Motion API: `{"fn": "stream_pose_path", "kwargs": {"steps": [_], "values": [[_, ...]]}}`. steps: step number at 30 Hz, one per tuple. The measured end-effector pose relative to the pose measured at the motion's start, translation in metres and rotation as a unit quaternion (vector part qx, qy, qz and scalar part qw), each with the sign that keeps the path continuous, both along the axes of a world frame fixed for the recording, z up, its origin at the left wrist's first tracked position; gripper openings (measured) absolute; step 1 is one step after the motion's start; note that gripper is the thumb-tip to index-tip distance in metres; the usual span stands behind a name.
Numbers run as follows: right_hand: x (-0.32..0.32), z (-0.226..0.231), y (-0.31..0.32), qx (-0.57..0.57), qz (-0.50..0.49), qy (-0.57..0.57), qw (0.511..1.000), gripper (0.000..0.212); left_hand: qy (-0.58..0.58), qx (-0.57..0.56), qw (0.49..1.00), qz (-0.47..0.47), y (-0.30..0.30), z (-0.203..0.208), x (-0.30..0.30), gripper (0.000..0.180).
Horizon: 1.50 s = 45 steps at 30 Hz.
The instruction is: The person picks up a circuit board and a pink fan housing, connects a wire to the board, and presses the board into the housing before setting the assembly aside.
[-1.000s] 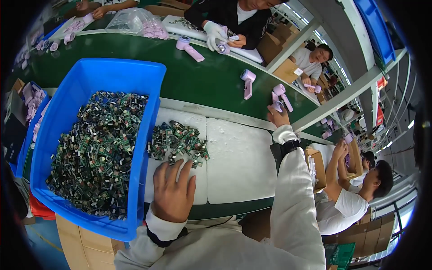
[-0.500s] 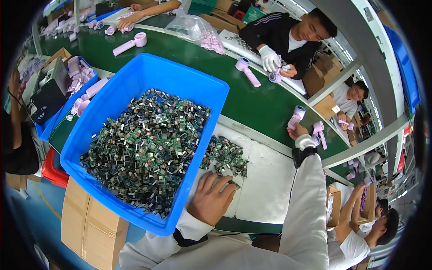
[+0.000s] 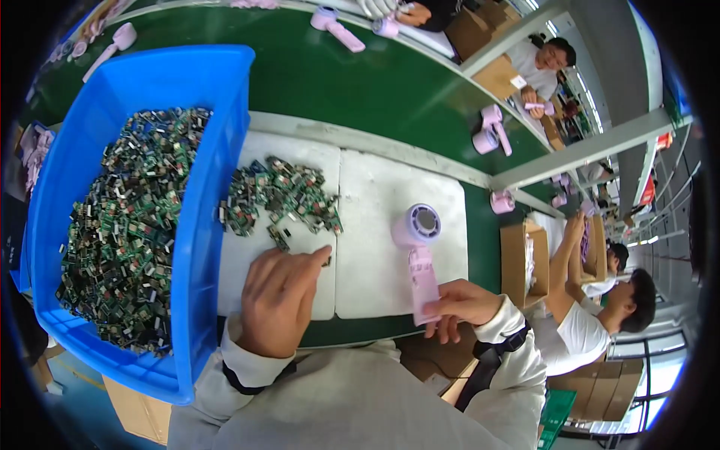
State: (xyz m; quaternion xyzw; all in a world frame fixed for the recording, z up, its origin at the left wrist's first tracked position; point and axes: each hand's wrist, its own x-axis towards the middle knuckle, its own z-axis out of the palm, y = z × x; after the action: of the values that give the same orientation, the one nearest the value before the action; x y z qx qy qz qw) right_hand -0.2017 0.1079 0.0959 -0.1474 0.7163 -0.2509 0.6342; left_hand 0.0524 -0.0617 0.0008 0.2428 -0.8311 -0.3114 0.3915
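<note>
My right hand [image 3: 461,309] grips the lower handle of a pink handheld fan [image 3: 423,274], its round lilac head pointing away from me above the white foam pad [image 3: 375,277]. The upper part of the handle looks opened, with inner ribs showing. My left hand [image 3: 277,296] is closed over the left foam pad, with a small circuit board [image 3: 328,259] just peeking out by the index fingertip. Just beyond it lies a loose pile of small green circuit boards [image 3: 289,191]. A blue bin [image 3: 199,247] full of such boards stands to the left of that hand.
A green conveyor belt [image 3: 360,97] runs beyond the pads, with pink fans [image 3: 341,34] on it. More fans [image 3: 491,131] sit near a grey metal post. Cardboard boxes [image 3: 517,262] stand at the right, where co-workers sit. A co-worker's gloved hand [image 3: 375,7] shows at the far side.
My right hand has brought a fan back from the belt to above the foam pad. My left hand stays near the pile with a small board. The view has swung to the right.
</note>
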Motion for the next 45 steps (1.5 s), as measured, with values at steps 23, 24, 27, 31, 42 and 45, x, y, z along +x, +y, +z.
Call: {"fn": "stream_pose_path", "kwargs": {"steps": [23,24,27,31,42,45], "values": [[0.053,-0.068,-0.02,-0.495,0.134,0.428,0.744,0.019,0.076,0.311,0.917,-0.237,0.033,0.002,0.004,0.03],[0.055,-0.07,-0.02,-0.497,0.126,0.428,0.745,0.019,0.068,0.305,0.914,-0.259,0.033,0.001,0.003,0.031],[0.064,-0.062,-0.019,-0.392,0.051,0.427,0.814,0.015,0.037,0.294,0.905,-0.304,0.034,0.003,-0.001,0.033],[0.061,-0.074,-0.016,-0.438,0.051,0.446,0.779,0.018,0.077,0.328,0.903,-0.266,0.039,0.003,-0.008,0.033],[0.048,-0.092,-0.014,-0.529,0.074,0.44,0.722,0.015,0.054,0.424,0.896,-0.12,0.043,0.007,-0.018,0.038],[0.048,-0.087,-0.011,-0.519,0.069,0.436,0.732,0.015,0.042,0.387,0.911,-0.133,0.044,0.004,-0.017,0.036]]}}
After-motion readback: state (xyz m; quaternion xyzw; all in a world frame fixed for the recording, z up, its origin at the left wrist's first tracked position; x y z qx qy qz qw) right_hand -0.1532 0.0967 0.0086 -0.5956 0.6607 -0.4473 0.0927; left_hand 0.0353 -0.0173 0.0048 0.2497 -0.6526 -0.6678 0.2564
